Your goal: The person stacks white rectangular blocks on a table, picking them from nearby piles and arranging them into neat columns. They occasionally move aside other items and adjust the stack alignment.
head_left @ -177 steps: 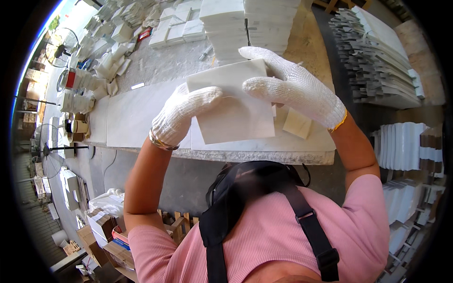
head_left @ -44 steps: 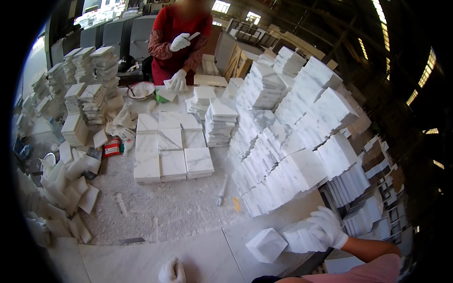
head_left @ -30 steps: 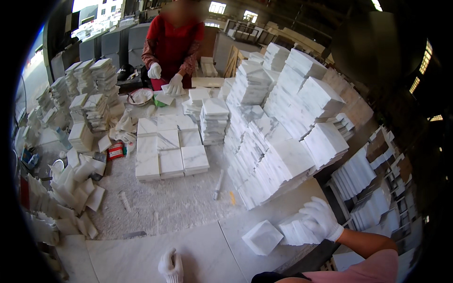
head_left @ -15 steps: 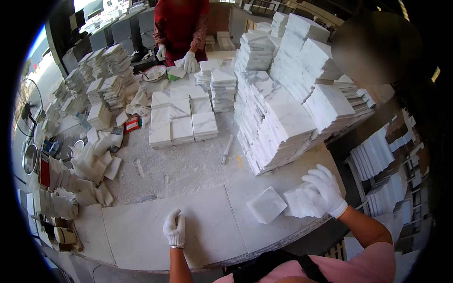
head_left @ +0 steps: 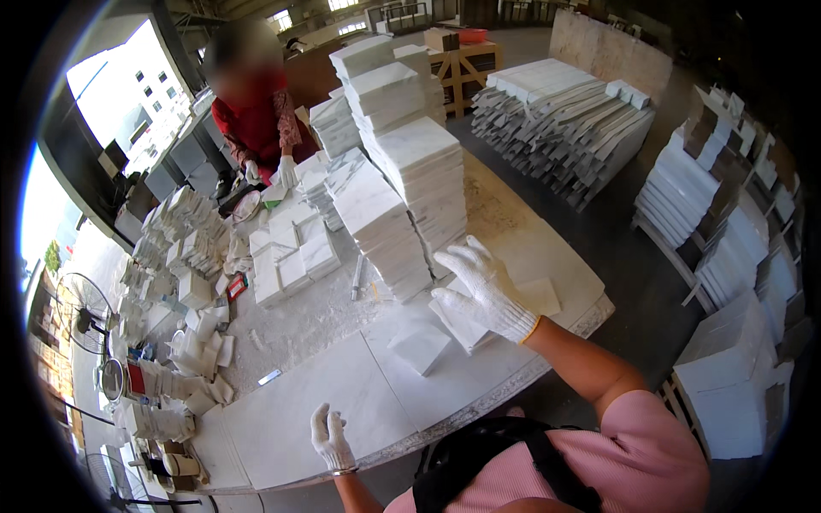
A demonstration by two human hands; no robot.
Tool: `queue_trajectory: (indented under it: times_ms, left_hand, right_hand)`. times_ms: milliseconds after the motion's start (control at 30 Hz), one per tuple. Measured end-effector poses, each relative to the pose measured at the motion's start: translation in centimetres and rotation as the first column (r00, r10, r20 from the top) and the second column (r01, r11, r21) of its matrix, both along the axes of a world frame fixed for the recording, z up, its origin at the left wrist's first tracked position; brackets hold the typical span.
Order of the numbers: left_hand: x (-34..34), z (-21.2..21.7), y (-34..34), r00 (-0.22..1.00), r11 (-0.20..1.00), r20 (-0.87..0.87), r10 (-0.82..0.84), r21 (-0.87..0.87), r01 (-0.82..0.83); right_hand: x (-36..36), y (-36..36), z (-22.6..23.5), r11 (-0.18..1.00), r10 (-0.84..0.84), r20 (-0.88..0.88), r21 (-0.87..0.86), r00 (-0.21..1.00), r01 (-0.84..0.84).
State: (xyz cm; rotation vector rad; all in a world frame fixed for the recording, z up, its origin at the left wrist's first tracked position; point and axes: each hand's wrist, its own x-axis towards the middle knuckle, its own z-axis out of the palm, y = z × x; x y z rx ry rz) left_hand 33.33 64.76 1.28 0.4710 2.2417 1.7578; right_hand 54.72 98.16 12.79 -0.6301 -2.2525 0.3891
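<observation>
My right hand, in a white knit glove, reaches over the marble tiles near the foot of the tall stack. Its fingers are spread, and nothing shows gripped in them. Partly beneath it lies a white tile; another tile shows beyond the wrist. A separate square tile rests to the left on the slab tabletop. My left hand, also gloved, hovers by the table's front edge with fingers loosely bent and apart, holding nothing. The tall tile stack rises just past my right fingertips.
Across the table a person in red handles tiles with gloved hands. Low tile blocks stand mid-table beside a marker-like stick. Loose tiles crowd the left side. Stone strips and stacked slabs stand off to the right.
The view has swung right. My right hand has moved from the tiles by the front edge toward the tall stack, its fingers spreading. My left hand remains near the front edge.
</observation>
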Motion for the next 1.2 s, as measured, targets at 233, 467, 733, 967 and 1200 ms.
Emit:
queue_trajectory:
  times_ms: [233, 467, 733, 967, 1200]
  left_hand:
    - [12.7, 1.8, -1.5, 0.983, 0.950, -0.117, -0.143, -0.294, 0.103]
    - [21.6, 2.5, -4.4, 0.935, 0.769, -0.091, -0.343, -0.599, 0.224]
    - [23.3, 2.2, -7.2, 0.917, 0.696, -0.036, -0.397, -0.663, 0.275]
    - [21.7, -0.1, -13.1, 0.918, 0.757, 0.019, -0.397, -0.558, 0.339]
    - [20.0, -4.4, -24.6, 0.951, 0.810, 0.038, -0.308, -0.514, 0.283]
  right_hand:
    - [13.2, 2.3, 1.1, 0.999, 0.007, -0.234, -0.034, 0.972, -0.016]
    - [22.9, -1.1, -7.4, 0.921, -0.041, -0.105, -0.390, 0.994, -0.003]
    - [26.9, -7.2, -9.3, 0.872, -0.047, -0.024, -0.488, 0.999, 0.029]
    - [25.1, -15.2, -10.9, 0.844, 0.070, 0.028, -0.535, 0.997, -0.045]
    - [15.4, -25.4, -10.8, 0.850, 0.416, 0.186, -0.428, 0.890, -0.308]
